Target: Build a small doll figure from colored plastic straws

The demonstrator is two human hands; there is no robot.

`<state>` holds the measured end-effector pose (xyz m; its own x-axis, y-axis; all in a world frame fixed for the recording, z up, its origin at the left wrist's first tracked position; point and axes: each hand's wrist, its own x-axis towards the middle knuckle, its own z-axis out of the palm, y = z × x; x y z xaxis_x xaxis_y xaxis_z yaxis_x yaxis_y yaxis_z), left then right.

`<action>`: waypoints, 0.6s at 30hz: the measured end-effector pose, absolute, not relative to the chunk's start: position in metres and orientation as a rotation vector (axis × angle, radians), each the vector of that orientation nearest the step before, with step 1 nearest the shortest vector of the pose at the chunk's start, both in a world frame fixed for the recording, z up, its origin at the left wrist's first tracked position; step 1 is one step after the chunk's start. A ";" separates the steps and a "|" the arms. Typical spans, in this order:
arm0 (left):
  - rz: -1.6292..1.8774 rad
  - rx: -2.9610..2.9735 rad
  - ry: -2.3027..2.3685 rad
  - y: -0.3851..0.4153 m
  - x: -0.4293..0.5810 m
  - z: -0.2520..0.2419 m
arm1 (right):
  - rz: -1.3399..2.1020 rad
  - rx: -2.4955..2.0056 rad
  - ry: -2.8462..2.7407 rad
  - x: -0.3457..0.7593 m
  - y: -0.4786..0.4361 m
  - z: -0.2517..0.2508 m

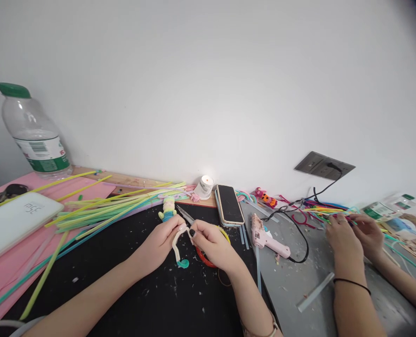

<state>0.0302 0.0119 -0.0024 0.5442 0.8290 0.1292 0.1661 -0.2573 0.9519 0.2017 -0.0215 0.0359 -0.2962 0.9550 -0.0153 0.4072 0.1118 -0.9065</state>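
Note:
My left hand [162, 241] and my right hand [213, 243] pinch a bent cream pipe cleaner [176, 248] between them, over the black mat. One part of it hangs down from my left fingers towards a teal curl [183, 264]; whether the two are joined I cannot tell. Under my right hand lie scissors with red and yellow handles [205, 258], their blades [185, 214] pointing up and left. A small pipe-cleaner figure [168, 208] in yellow, green and blue lies just beyond my left hand, its lower part hidden.
Pipe cleaners [98, 210] spread at left beside a white power bank [21, 224] and a plastic bottle [39, 135]. A paper cup [205, 187], a phone [229, 206] and a pink glue gun [268, 241] with cord stand ahead and right. Another person's hands [346, 238] work at far right.

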 end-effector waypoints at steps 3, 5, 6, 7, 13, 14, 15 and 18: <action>0.758 1.620 0.811 0.013 0.030 -0.005 | 1.119 -1.317 -1.801 0.204 -0.021 0.035; 0.735 1.539 0.796 0.013 0.030 -0.004 | 1.095 -1.320 -1.823 0.207 -0.021 0.034; 0.726 1.509 0.786 0.013 0.030 -0.003 | 1.085 -1.325 -1.838 0.209 -0.020 0.034; 0.716 1.490 0.771 0.013 0.030 -0.003 | 1.075 -1.331 -1.853 0.210 -0.020 0.034; 0.661 1.444 0.693 0.014 0.030 0.000 | 1.042 -1.341 -1.896 0.214 -0.021 0.036; 0.653 1.440 0.683 0.014 0.029 -0.001 | 1.048 -1.343 -1.895 0.214 -0.022 0.036; 0.649 1.436 0.674 0.014 0.029 -0.001 | 1.051 -1.345 -1.893 0.214 -0.022 0.036; 0.649 1.433 0.652 0.014 0.028 -0.003 | 1.038 -1.341 -1.901 0.213 -0.022 0.037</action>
